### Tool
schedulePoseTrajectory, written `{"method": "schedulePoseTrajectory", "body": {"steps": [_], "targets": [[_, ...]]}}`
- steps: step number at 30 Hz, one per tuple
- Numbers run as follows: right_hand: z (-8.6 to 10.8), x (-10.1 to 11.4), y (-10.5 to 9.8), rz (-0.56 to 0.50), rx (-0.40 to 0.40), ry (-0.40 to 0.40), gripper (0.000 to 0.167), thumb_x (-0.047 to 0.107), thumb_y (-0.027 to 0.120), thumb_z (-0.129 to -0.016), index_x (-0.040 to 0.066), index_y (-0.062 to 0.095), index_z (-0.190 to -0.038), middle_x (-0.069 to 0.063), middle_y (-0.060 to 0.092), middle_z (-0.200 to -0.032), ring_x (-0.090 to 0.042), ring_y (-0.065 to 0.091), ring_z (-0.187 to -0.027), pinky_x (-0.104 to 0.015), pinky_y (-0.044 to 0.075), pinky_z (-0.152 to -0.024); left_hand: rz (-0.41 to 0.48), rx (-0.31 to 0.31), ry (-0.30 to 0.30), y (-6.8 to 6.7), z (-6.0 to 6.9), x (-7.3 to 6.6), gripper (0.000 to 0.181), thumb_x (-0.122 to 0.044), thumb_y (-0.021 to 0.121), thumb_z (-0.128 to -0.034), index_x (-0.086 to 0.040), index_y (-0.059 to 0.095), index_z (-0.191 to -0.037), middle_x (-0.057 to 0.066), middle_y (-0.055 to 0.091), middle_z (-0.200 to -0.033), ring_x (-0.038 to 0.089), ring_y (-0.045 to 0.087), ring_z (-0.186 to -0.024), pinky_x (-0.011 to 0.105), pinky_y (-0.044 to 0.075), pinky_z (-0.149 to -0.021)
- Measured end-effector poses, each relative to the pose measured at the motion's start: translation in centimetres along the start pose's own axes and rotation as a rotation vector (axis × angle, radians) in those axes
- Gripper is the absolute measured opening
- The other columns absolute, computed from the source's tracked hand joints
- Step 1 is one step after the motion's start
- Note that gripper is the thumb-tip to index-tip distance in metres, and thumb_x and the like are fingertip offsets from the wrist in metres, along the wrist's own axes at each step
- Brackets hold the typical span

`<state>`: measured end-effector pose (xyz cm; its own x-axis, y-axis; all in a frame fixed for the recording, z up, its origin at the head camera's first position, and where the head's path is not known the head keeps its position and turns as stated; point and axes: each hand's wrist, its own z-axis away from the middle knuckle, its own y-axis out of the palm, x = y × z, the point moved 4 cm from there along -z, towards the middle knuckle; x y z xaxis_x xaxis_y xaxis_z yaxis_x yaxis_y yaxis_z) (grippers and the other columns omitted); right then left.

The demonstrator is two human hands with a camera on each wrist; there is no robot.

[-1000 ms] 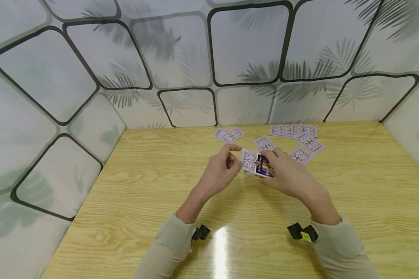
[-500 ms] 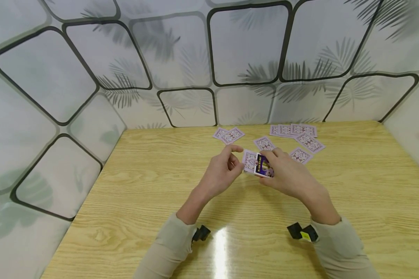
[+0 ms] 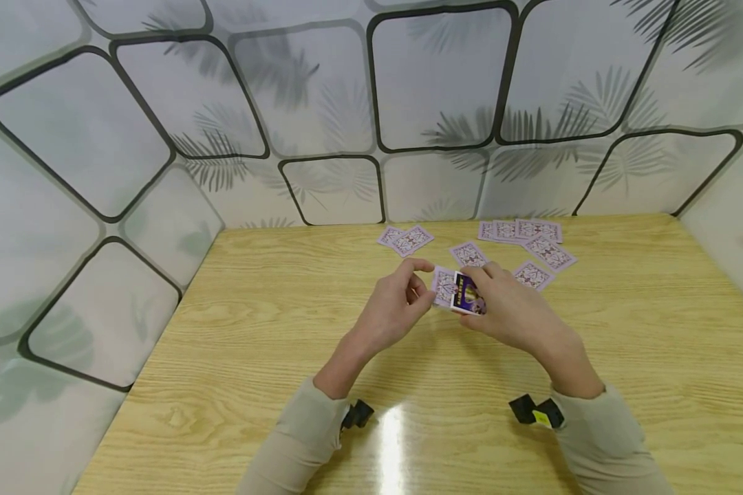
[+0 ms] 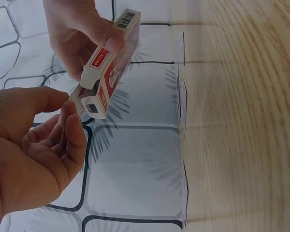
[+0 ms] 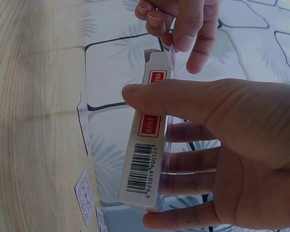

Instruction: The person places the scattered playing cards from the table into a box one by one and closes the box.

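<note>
My right hand [image 3: 510, 302] grips a playing card box [image 3: 468, 294] with a dark purple and gold front, thumb on one side and fingers on the other. In the right wrist view the box [image 5: 144, 140] shows a white side with a barcode and red labels. Its flap [image 4: 93, 77] stands open in the left wrist view. A playing card [image 3: 443, 285] with a patterned pink back sticks partly out of that end; whether more cards lie under it I cannot tell. My left hand [image 3: 391, 302] pinches the card's outer edge between thumb and fingers.
Face down on the wooden table [image 3: 254, 330] lie two overlapping cards [image 3: 413, 240] at the back. One single card [image 3: 469, 254] is just beyond the box. Several more cards [image 3: 539, 231] are spread at the back right. A patterned cloth wall [image 3: 439, 185] borders the table behind.
My left hand has shifted slightly right toward the box, and the card has slid a little further into it. My right hand and the box have stayed in place.
</note>
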<state>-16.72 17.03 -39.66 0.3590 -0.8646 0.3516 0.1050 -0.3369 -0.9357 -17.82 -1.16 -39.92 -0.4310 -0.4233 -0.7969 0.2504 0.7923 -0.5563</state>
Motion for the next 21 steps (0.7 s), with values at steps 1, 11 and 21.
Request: {"method": "schedulePoseTrajectory", "body": {"steps": [1,11,21], "targets": [[0.00,0.03,-0.02,-0.001,0.000,-0.001,0.073,0.030,0.081,-0.082,-0.001,0.049,-0.139,-0.019,0.057,-0.115,-0.024,0.055,-0.086,-0.034,0.048,-0.063,-0.005,0.000,0.001,0.02,0.00,0.00,0.033,-0.007,0.062,-0.0959,-0.004,0.054,-0.128,0.003,0.063,-0.083,0.008,0.054,-0.063,0.021,0.045,-0.057],[0.06,0.23,-0.11,-0.011,0.003,-0.002,0.072,0.028,0.081,-0.083,-0.001,0.048,-0.140,-0.018,0.057,-0.114,-0.023,0.054,-0.085,-0.033,0.047,-0.061,-0.030,0.015,0.009,0.19,0.03,-0.12,0.034,-0.007,0.062,-0.0960,-0.004,0.054,-0.129,0.003,0.063,-0.084,0.007,0.056,-0.063,0.020,0.046,-0.056],[0.10,0.34,-0.12,-0.024,0.005,-0.002,0.070,0.027,0.081,-0.083,-0.001,0.049,-0.139,-0.019,0.057,-0.115,-0.024,0.055,-0.086,-0.034,0.048,-0.062,-0.052,0.030,0.014,0.42,0.06,-0.34,0.035,-0.005,0.062,-0.0954,-0.005,0.053,-0.129,0.003,0.064,-0.086,0.008,0.057,-0.063,0.019,0.046,-0.054]]}}
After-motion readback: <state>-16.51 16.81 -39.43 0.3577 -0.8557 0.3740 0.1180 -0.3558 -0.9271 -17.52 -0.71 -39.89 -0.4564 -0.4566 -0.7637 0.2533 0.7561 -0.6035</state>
